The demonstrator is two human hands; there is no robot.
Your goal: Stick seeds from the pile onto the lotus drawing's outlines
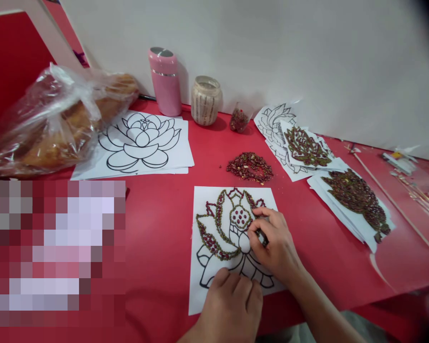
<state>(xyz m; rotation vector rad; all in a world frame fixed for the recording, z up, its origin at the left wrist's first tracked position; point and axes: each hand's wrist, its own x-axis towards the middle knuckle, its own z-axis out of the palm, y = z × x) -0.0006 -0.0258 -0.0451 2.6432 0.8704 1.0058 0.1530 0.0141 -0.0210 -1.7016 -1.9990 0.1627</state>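
Observation:
A sheet with a lotus line drawing (214, 269) lies before me, its upper petals edged and partly filled with small red and green beans (211, 240). My right hand (271, 240) is over the drawing's right side, thumb and index finger pinched beside the seed pod; whatever they hold is too small to make out. On the sheet's lower edge rests my left hand (232, 302), knuckles up and fingers curled under, so its grip is hidden. Just beyond the sheet is a loose pile of dark red beans (250, 166).
Behind stand a pink tumbler (166, 88), a glass jar (206, 101) and a small cup of beans (239, 119). Left are lotus sheets (180, 143) and bread in a plastic bag (64, 124). Bean-covered pictures (357, 200) lie right. A blurred patch covers the lower left.

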